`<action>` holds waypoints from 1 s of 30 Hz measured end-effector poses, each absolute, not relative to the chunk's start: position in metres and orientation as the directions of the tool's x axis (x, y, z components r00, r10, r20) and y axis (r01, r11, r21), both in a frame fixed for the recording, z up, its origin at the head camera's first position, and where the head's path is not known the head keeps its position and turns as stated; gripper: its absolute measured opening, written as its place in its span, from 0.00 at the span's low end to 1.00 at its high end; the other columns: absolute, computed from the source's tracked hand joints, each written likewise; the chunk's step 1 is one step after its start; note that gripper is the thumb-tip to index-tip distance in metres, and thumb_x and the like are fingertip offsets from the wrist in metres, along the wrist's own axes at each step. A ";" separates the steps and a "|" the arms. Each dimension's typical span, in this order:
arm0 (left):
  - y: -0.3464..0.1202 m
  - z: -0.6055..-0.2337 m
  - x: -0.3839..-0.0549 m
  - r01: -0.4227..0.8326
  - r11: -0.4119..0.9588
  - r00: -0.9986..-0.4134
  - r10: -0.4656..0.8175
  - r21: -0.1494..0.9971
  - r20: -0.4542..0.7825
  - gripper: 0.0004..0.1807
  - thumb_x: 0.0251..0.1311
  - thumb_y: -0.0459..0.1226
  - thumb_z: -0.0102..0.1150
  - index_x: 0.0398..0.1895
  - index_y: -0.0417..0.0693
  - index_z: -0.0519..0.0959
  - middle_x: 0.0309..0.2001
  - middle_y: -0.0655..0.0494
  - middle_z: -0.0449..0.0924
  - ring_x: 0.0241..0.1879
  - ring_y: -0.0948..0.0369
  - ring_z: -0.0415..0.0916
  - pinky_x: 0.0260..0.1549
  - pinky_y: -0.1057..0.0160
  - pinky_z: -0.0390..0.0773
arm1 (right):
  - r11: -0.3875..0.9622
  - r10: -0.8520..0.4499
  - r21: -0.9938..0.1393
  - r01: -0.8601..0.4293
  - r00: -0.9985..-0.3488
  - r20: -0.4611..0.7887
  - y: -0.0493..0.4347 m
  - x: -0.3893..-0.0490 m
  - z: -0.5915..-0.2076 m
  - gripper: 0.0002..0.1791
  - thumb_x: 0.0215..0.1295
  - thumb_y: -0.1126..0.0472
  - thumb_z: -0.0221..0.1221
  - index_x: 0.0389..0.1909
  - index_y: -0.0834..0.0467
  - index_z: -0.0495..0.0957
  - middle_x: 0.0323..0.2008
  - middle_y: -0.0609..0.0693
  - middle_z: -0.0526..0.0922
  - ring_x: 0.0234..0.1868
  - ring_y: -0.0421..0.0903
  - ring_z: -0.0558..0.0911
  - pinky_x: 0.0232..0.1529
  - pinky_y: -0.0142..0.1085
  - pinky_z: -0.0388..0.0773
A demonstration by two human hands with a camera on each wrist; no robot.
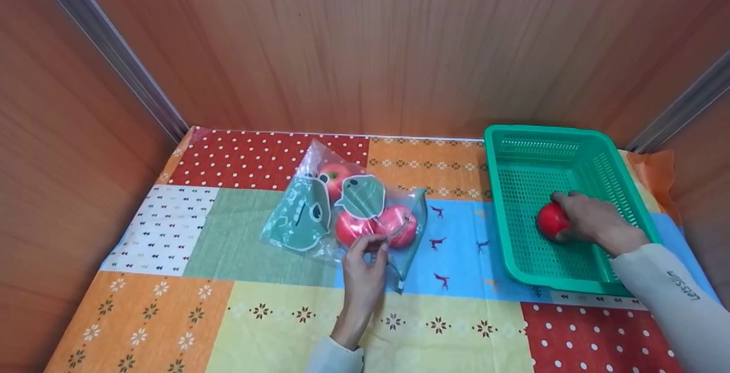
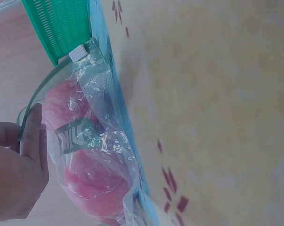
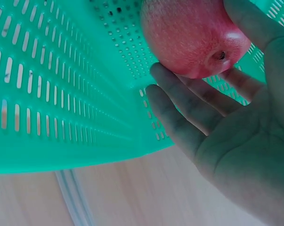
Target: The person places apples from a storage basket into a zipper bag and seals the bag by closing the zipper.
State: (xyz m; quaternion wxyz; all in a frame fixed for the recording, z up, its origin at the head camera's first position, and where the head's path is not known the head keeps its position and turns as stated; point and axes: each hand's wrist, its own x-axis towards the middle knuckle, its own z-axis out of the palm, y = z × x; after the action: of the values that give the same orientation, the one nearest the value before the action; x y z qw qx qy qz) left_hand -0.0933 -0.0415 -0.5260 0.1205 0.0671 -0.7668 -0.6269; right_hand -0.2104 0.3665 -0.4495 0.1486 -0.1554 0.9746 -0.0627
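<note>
Near the far right corner of the patchwork-covered table (image 1: 285,336), a green plastic basket (image 1: 501,207) holds a red apple (image 1: 551,222); the right hand's (image 1: 593,222) grip is curled round it, thumb on one side, fingers on the other. Left of the basket, toward the table's far edge, lies a transparent zip bag (image 1: 302,219) containing three red apples (image 1: 398,226). The left hand's (image 1: 364,273) grip pinches the bag's upper film near its green-edged mouth, whose white slider (image 2: 78,53) sits at the near end.

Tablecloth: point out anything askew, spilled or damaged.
Only the tablecloth looks askew: its orange edge, right of the green basket, appears bunched up by the wall, while the rest lies mostly flat. No spill or damage shows.
</note>
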 end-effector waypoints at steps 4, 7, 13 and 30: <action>-0.041 -0.526 -0.093 0.055 0.217 -0.960 -0.258 0.975 0.112 0.11 0.68 0.28 0.67 0.50 0.46 0.86 0.44 0.55 0.85 0.44 0.59 0.82 0.47 0.59 0.86 | 0.939 -0.338 -0.161 -0.305 -0.908 -0.249 0.366 -0.208 -0.448 0.49 0.50 0.61 0.81 0.69 0.74 0.65 0.50 0.74 0.77 0.48 0.71 0.78 0.42 0.65 0.84; -0.042 -0.526 -0.092 0.053 0.226 -0.957 -0.267 0.973 0.114 0.11 0.67 0.27 0.67 0.50 0.46 0.86 0.44 0.55 0.85 0.44 0.59 0.82 0.47 0.58 0.87 | 0.933 -0.353 -0.157 -0.324 -0.908 -0.226 0.364 -0.205 -0.445 0.49 0.49 0.62 0.81 0.68 0.73 0.66 0.51 0.73 0.77 0.49 0.72 0.78 0.42 0.65 0.84; -0.042 -0.525 -0.092 0.040 0.227 -0.958 -0.269 0.973 0.102 0.11 0.68 0.28 0.67 0.50 0.46 0.86 0.44 0.55 0.85 0.44 0.59 0.82 0.48 0.57 0.87 | 0.920 -0.384 -0.142 -0.364 -0.911 -0.151 0.361 -0.197 -0.439 0.51 0.43 0.63 0.84 0.67 0.71 0.67 0.52 0.73 0.78 0.51 0.74 0.78 0.43 0.68 0.83; -0.044 -0.528 -0.093 0.027 0.201 -0.962 -0.263 0.979 0.080 0.10 0.69 0.28 0.66 0.50 0.47 0.86 0.44 0.56 0.84 0.45 0.59 0.81 0.45 0.67 0.84 | 0.900 -0.425 -0.055 -0.432 -0.899 0.105 0.348 -0.167 -0.429 0.54 0.32 0.65 0.88 0.65 0.66 0.70 0.55 0.70 0.78 0.53 0.75 0.79 0.50 0.75 0.78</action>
State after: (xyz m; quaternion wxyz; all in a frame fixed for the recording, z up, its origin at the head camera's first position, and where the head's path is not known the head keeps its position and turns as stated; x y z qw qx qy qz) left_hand -0.0926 -0.0442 -0.5275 0.1154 0.0769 -0.7661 -0.6276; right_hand -0.1671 0.3482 -0.4291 -0.0453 -0.2200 0.9737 -0.0383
